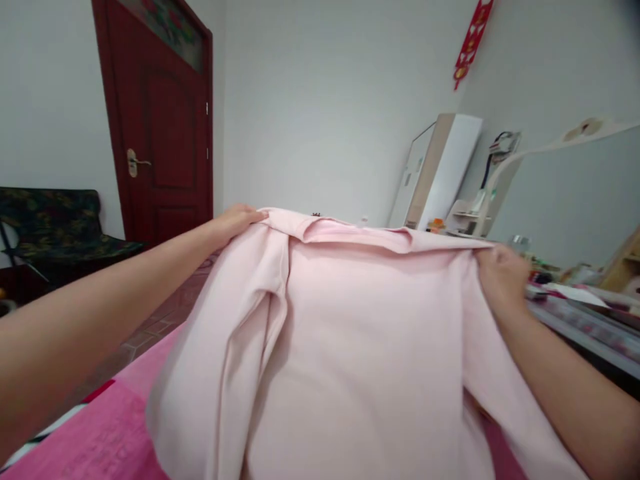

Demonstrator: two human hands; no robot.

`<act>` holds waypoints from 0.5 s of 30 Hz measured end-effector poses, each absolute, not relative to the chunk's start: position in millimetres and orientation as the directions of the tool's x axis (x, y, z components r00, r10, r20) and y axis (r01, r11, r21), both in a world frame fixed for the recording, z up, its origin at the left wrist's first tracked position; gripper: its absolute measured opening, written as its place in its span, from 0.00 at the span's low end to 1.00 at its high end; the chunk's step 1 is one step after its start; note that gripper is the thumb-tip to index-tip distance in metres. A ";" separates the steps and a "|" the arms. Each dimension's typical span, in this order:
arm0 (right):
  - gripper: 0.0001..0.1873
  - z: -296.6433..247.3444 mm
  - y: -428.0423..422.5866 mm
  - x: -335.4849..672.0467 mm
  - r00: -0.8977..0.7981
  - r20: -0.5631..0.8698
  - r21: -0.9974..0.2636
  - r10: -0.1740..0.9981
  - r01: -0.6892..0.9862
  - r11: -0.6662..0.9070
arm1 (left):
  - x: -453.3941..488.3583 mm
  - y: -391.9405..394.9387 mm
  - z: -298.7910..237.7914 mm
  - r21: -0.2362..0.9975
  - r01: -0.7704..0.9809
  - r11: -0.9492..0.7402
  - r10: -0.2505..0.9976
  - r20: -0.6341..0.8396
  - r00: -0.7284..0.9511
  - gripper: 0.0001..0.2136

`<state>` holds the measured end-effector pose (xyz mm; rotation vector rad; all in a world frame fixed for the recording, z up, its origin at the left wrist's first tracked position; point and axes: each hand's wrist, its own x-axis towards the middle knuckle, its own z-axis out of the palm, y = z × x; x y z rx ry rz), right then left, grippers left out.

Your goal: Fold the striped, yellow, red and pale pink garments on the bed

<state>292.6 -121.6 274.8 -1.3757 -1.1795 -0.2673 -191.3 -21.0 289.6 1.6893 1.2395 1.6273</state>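
A pale pink long-sleeved top [370, 320] hangs stretched out between my two hands, its neckline at the upper edge. My left hand [237, 219] pinches one shoulder of it, thumb on the near side. At the opposite shoulder my right hand [504, 270] is closed on the fabric, slightly blurred. Both sleeves droop down at the sides, the left one in deep folds. The lower part of the top runs out of the bottom of the view.
Below lies a bright pink cloth surface [107, 433]. A dark red door [173, 133] and a camouflage-patterned chair [55, 220] stand at left. On the right are a large mirror [585, 200], a cluttered tabletop [590, 320] and a tall white cabinet [453, 167].
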 end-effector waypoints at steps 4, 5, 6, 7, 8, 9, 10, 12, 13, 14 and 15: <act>0.20 210.2 -62.6 271.8 0.329 0.705 -0.460 0.628 0.887 0.051 | -160.5 38.1 241.4 0.627 0.731 -0.270 0.860 0.498 -0.110 0.12; 0.20 191.8 -60.3 263.1 0.269 0.702 -0.424 0.659 0.902 0.082 | -149.8 38.9 222.8 0.603 0.736 -0.307 0.867 0.497 -0.044 0.14; 0.19 173.7 -64.0 253.1 0.189 0.696 -0.383 0.693 0.914 0.136 | -139.1 33.7 202.3 0.569 0.730 -0.378 0.869 0.490 0.068 0.15; 0.18 156.4 -73.3 242.2 0.079 0.680 -0.334 0.729 0.918 0.212 | -129.2 23.1 181.1 0.518 0.707 -0.481 0.853 0.461 0.244 0.15; 0.17 140.4 -87.4 230.9 -0.057 0.628 -0.301 0.776 0.902 0.310 | -121.1 7.9 160.2 0.484 0.655 -0.581 0.810 0.422 0.407 0.14; 0.15 126.0 -105.2 219.9 -0.162 0.559 -0.295 0.813 0.878 0.377 | -115.6 -11.0 141.1 0.469 0.592 -0.655 0.755 0.384 0.531 0.13; 0.14 113.6 -125.5 210.2 -0.216 0.499 -0.306 0.839 0.862 0.404 | -113.0 -32.3 124.6 0.466 0.526 -0.712 0.692 0.335 0.640 0.12; 0.15 94.9 -168.1 197.5 -0.280 0.372 -0.327 0.885 0.852 0.408 | -116.7 -77.4 102.5 0.474 0.449 -0.758 0.612 0.276 0.741 0.16; 0.14 88.2 -188.1 195.4 -0.286 0.340 -0.334 0.896 0.854 0.399 | -121.9 -99.0 96.8 0.458 0.458 -0.762 0.604 0.245 0.759 0.19; 0.15 82.8 -206.0 196.2 -0.295 0.315 -0.334 0.902 0.855 0.396 | -128.2 -119.1 93.9 0.437 0.483 -0.759 0.610 0.219 0.761 0.22; 0.15 78.3 -221.4 199.4 -0.298 0.305 -0.328 0.905 0.859 0.394 | -134.9 -137.1 92.7 0.410 0.503 -0.761 0.611 0.192 0.768 0.24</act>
